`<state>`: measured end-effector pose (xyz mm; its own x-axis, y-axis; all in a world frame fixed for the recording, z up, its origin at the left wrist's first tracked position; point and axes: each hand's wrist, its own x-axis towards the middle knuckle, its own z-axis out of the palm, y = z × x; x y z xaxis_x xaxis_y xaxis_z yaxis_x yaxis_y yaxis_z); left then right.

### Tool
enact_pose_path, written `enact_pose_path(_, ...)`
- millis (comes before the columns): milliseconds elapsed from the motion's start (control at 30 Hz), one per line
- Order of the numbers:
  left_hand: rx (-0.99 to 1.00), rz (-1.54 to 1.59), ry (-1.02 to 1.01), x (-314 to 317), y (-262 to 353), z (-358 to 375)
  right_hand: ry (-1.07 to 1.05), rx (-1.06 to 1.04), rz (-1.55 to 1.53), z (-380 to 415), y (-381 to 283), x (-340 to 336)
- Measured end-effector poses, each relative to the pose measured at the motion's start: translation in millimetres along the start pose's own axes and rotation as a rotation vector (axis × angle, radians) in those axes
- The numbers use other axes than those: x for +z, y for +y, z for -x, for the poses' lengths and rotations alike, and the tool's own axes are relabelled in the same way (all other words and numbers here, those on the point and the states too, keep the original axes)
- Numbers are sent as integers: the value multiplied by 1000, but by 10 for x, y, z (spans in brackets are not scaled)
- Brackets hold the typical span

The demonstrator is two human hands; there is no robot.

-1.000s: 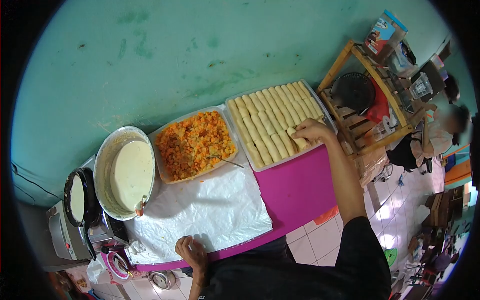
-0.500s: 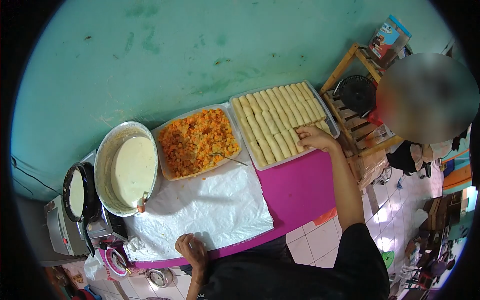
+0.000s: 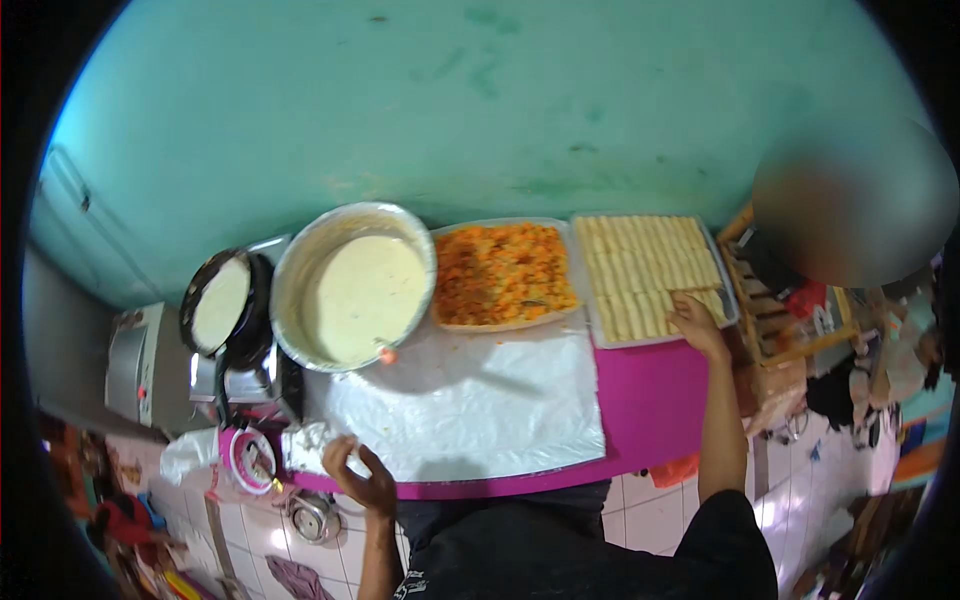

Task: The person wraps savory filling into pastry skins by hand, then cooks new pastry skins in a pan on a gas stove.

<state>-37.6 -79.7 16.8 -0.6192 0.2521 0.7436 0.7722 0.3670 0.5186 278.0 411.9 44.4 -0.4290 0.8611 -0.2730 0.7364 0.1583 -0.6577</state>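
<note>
Rows of pale rolled pancakes point(image 3: 640, 255) fill a clear plastic tray point(image 3: 735, 300) at the right of the table. My right hand point(image 3: 698, 325) is at the front right of these rows, its fingers bent and closed at a roll that they partly hide. Over the front edge of the table, at the left, hovers my left hand point(image 3: 362, 478), thumb and fingers apart with nothing in them. To the left of the rolls sits a container of chopped orange filling point(image 3: 505, 275). A large metal pot of pale batter point(image 3: 370, 295) stands beside it.
At the left, a black frying pan point(image 3: 222, 305) with a pale round pancake rests on a stove point(image 3: 250, 385). White plastic sheeting point(image 3: 480, 400) covers part of the purple table point(image 3: 650, 400). A wooden rack point(image 3: 770, 325) stands right of the tray, with another person behind it.
The view has swung left and levelled, so everything sits further right. My right hand remains at the rolls. My left hand has shifted left along the table edge, with its fingers spread wider.
</note>
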Motion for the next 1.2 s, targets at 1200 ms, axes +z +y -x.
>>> enact_pose_path(1200,-1037,835,-652,-460,222,-484,75,-1386,-432,2022,-4518,2693)
